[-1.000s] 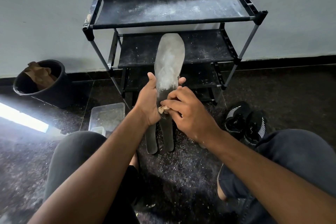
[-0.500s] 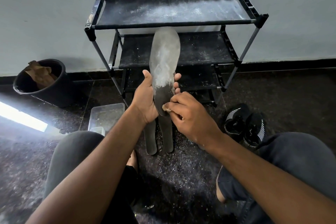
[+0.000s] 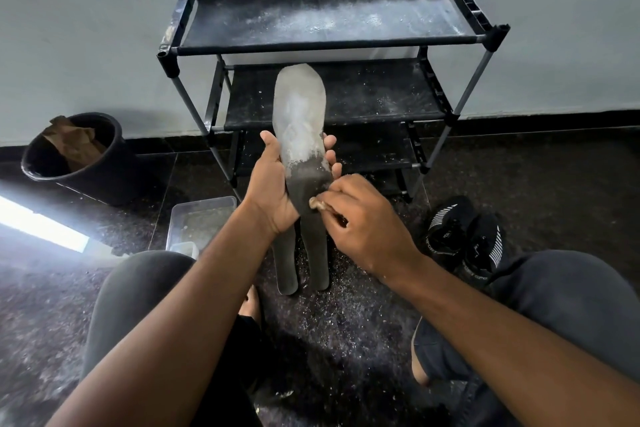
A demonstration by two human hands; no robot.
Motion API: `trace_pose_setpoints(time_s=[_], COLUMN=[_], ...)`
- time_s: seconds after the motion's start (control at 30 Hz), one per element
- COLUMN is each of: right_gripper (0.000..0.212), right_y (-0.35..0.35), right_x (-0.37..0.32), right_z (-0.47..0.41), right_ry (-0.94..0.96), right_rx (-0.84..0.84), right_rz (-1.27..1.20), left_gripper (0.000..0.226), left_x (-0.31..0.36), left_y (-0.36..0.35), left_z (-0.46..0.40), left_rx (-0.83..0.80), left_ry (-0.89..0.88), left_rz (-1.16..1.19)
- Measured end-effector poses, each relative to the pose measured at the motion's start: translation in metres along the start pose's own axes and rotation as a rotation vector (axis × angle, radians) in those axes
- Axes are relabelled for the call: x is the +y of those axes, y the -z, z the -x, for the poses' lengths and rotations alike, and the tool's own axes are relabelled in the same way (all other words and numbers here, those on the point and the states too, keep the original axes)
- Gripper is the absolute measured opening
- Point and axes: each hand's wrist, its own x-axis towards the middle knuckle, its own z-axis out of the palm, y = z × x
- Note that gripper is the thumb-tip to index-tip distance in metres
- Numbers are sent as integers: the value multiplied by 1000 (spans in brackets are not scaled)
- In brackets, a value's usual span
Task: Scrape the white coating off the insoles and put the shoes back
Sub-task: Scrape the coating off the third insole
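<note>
My left hand (image 3: 272,189) grips an upright insole (image 3: 299,121) by its lower half. White coating covers the insole's upper part; the heel part is dark grey. My right hand (image 3: 363,218) pinches a small tan scraper (image 3: 318,203) against the insole's dark lower part. Two dark insoles (image 3: 313,253) lie flat on the floor just beneath my hands. A pair of black shoes with white stripes (image 3: 465,236) sits on the floor to the right.
A black shoe rack (image 3: 325,42) dusted with white powder stands against the wall ahead. A black bucket (image 3: 74,158) holding brown paper is at the left. A clear plastic tub (image 3: 197,224) sits by my left knee. White scrapings litter the dark floor.
The insole has tilted slightly left and shifted in my left hand. My right hand with the scraper has moved a little to the right along the heel part.
</note>
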Motion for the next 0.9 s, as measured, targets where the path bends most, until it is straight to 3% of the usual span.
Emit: trace_pose_setpoints(time_s=[0.13, 0.3, 0.5, 0.63, 0.77, 0.9], right_gripper=[11, 10, 14, 12, 13, 14], right_y=[7, 0, 11, 12, 6, 15], right_x=[14, 7, 17, 24, 16, 27], right_z=[-9, -1, -11, -13, -5, -13], right_ry=[-46, -6, -12, -54, -2, -82], right_rx=[98, 59, 109, 78, -54, 12], right_rz=[117, 75, 224, 243, 237, 297], left_gripper=[90, 97, 94, 81, 94, 95], left_x=[-12, -11, -21, -29, -24, -24], left_y=[-7, -6, -12, -16, -10, -9], left_z=[0, -2, 5, 6, 3, 3], left_rx=[91, 156, 264, 307, 301, 232], left_ry=[-8, -48, -65, -104, -62, -72], left_rz=[-176, -252, -511, -525, -528, -489])
